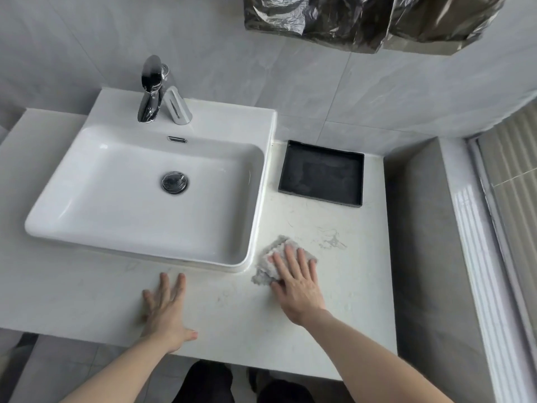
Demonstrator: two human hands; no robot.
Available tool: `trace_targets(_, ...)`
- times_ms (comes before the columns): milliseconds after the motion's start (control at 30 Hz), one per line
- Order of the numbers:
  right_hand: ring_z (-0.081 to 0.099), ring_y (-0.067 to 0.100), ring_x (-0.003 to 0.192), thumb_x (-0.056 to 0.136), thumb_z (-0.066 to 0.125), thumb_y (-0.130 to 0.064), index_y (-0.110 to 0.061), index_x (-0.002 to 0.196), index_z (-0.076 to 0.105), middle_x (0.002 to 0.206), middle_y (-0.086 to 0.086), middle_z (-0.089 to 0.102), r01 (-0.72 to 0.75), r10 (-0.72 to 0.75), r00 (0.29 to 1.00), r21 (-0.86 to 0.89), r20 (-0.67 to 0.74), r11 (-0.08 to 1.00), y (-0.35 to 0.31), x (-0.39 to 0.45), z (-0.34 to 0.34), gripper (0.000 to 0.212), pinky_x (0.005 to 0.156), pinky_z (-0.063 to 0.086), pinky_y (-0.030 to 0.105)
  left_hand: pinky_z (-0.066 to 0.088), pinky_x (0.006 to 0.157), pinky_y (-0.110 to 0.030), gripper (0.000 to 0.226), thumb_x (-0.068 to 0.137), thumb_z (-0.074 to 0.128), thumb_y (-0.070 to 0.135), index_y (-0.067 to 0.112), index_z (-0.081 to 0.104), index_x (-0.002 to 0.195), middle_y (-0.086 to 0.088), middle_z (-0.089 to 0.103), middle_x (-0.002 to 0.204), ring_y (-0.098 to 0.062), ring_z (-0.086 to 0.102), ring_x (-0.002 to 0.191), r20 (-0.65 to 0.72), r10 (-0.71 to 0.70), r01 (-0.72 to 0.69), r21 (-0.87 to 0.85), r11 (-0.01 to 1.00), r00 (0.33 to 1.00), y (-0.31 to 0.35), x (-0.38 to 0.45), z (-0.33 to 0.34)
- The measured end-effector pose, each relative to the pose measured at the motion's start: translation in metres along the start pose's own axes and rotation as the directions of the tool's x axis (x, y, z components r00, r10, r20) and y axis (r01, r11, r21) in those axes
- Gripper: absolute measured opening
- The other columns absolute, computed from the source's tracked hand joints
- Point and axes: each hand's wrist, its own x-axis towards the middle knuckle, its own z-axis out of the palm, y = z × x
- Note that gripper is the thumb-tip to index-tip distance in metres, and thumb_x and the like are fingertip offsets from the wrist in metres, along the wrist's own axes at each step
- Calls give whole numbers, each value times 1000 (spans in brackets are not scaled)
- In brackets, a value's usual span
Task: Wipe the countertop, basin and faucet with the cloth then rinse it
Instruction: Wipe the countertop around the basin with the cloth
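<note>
Our left hand [167, 311] rests flat, fingers spread, grasping nothing, on the white countertop [72, 292] at the basin's [139, 210] six o'clock. Our right hand [296, 282] presses flat on the grey cloth [268, 264], at the basin's four o'clock, black tray [321, 173] beyond at twelve.

The rectangular glossy ceramic basin [145, 196] is plain white, with a round chrome drain [174, 182] at its middle and a mirror-bright chrome faucet [151, 88] behind it. Around the basin, the stone worktop [334, 286] is off-white with faint grey veining and a grey smudge right of the basin. The fluffy rumpled cloth [268, 264] beside the basin's near right corner is pale grey-white. Right of the basin sits a matt black rectangular tray [321, 173]. The wall tiles [319, 91] behind are light grey, softly marbled.
</note>
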Motion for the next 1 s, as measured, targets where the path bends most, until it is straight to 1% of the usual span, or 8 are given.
trace_targets(100, -31, 24, 154, 107, 23, -55, -46, 159, -17, 167, -7, -31, -180, 182, 981, 30, -68, 983, 55, -27, -6, 66, 125, -19, 48, 8, 123, -49, 143, 67, 86, 45, 37, -30, 149, 3, -43, 154, -49, -21, 145, -2, 4, -4, -10, 1000, 1000, 0, 0, 1)
trace_targets(233, -12, 30, 159, 108, 26, -46, -41, 160, -13, 171, 2, -19, -420, 427, 897, 77, -119, 904, 122, -57, -20, 65, 128, 1, 54, 9, 123, -50, 142, 68, 86, 43, 38, -30, 149, 4, -44, 154, -48, -22, 145, 0, 4, -4, -21, 1000, 1000, 1, -2, -1)
trace_targets(367, -10, 32, 159, 108, 30, -45, -33, 164, -4, 173, 7, -14, -526, 544, 837, 183, -64, 830, 108, -48, -19, 67, 126, 2, 58, 7, 123, -50, 142, 68, 86, 43, 37, -30, 149, 2, -43, 154, -48, -22, 145, 5, 4, -4, -21, 1000, 1000, 3, -3, -3)
trace_targets(467, -23, 34, 156, 106, 25, -54, -33, 163, -12, 169, 8, -27, -473, 491, 869, 198, -55, 859, 60, -31, -7, 72, 125, -10, 58, 8, 123, -51, 142, 68, 86, 44, 37, -30, 149, 2, -44, 154, -48, -22, 145, 3, 3, -3, -17, 1000, 1000, 3, -4, -3)
trace_targets(567, -37, 31, 151, 105, 20, -60, -36, 159, -21, 163, 2, -40, -301, 311, 950, 167, -39, 939, 5, -27, 6, 72, 123, -21, 56, 8, 123, -51, 142, 68, 86, 44, 38, -31, 149, 3, -44, 154, -48, -22, 145, 5, 4, -4, -7, 1000, 1000, 4, -4, -4)
trace_targets(767, -35, 26, 152, 105, 19, -60, -35, 163, -12, 168, -3, -30, -24, 24, 1000, 38, 14, 999, -37, -43, 31, 69, 124, -14, 53, 9, 123, -51, 142, 68, 85, 48, 38, -31, 149, 3, -42, 155, -47, -19, 146, -5, 0, 0, 23, 1000, 1000, 4, -3, -4)
trace_targets(867, -37, 22, 151, 105, 16, -60, -39, 160, -18, 166, -7, -34, -65, 65, 998, 14, -1, 998, -4, -57, 27, 69, 125, -13, 52, 13, 122, -52, 143, 66, 86, 50, 39, -31, 148, 2, -41, 155, -48, -17, 146, -6, 1, -1, 37, 999, 1000, 3, -1, -3)
trace_targets(1000, -37, 25, 151, 105, 16, -60, -37, 160, -20, 166, -3, -34, -345, 347, 936, 41, -54, 938, 66, -84, 16, 70, 125, -17, 53, 20, 120, -55, 146, 61, 88, 50, 41, -29, 149, 3, -42, 155, -50, -16, 146, -10, -3, 3, 54, 999, 1000, 1, 2, -2)
